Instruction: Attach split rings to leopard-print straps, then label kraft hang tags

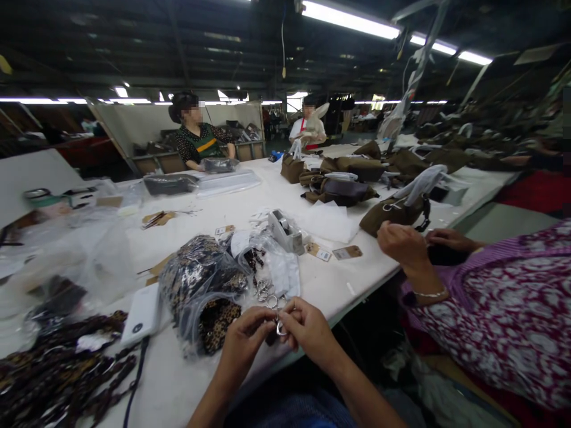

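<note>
Near the table's front edge, my right hand (pixel 307 330) pinches a silver metal ring (pixel 280 328) between thumb and fingers. Right beside it, my left hand (pixel 250 334) is closed in a pinch, its fingertips close to the ring; what they grip is hidden. Just beyond my fingers lie several more loose metal rings (pixel 262 291) on clear plastic. To the left of them stands a plastic-wrapped leopard-print bag (pixel 200 279), its open end facing my left hand.
Left are a white device with a cable (pixel 141 315) and dark braided straps (pixel 66 368). A tape dispenser (pixel 285 232) and tags (pixel 348 252) lie ahead. At right, a co-worker's hand (pixel 404 244) is by a brown bag (pixel 392 214). More bags and two people are across the table.
</note>
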Action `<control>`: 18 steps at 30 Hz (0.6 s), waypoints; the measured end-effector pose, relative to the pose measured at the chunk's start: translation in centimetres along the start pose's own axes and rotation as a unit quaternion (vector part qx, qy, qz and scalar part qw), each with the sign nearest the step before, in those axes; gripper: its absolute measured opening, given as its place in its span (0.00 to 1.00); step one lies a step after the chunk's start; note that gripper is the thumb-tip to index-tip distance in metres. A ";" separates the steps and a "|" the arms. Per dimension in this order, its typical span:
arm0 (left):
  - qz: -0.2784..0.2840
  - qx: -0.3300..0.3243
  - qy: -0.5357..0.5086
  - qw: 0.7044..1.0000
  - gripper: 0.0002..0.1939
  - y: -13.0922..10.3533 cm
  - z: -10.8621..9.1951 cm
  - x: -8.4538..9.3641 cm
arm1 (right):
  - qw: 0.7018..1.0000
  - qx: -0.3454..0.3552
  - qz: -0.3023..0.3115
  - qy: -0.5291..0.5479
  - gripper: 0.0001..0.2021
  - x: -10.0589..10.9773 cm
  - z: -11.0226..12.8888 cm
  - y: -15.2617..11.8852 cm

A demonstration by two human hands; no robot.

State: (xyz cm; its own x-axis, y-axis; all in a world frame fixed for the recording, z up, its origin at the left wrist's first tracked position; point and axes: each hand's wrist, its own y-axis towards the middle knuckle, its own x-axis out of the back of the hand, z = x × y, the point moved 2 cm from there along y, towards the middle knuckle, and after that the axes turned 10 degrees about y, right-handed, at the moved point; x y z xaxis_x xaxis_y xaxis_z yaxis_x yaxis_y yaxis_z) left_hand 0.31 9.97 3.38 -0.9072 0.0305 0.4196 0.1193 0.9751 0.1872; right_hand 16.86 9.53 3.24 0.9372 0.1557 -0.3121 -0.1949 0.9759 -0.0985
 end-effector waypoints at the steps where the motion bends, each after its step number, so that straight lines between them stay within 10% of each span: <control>1: -0.011 0.011 0.003 1.000 0.08 -0.1 0.0 0.0 | 0.999 0.015 -0.005 -0.028 0.14 -0.2 0.3 -0.2; 13: -0.046 0.058 -0.043 0.996 0.10 -3.7 -2.6 -0.4 | 0.932 0.179 0.000 -0.316 0.16 -1.6 0.3 -2.9; 18: -0.144 0.044 0.009 0.989 0.09 -4.5 -3.8 4.0 | 0.937 0.159 0.004 -0.312 0.23 -1.3 -0.3 -3.6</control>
State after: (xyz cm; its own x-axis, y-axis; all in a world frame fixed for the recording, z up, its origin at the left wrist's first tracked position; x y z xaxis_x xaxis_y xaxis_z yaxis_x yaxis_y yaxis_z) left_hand -2.31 4.91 7.59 -0.8912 -0.2543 0.3757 -0.1788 0.9580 0.2243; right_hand 16.28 5.77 3.74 0.9422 0.1246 0.3112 -0.1987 0.9552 0.2193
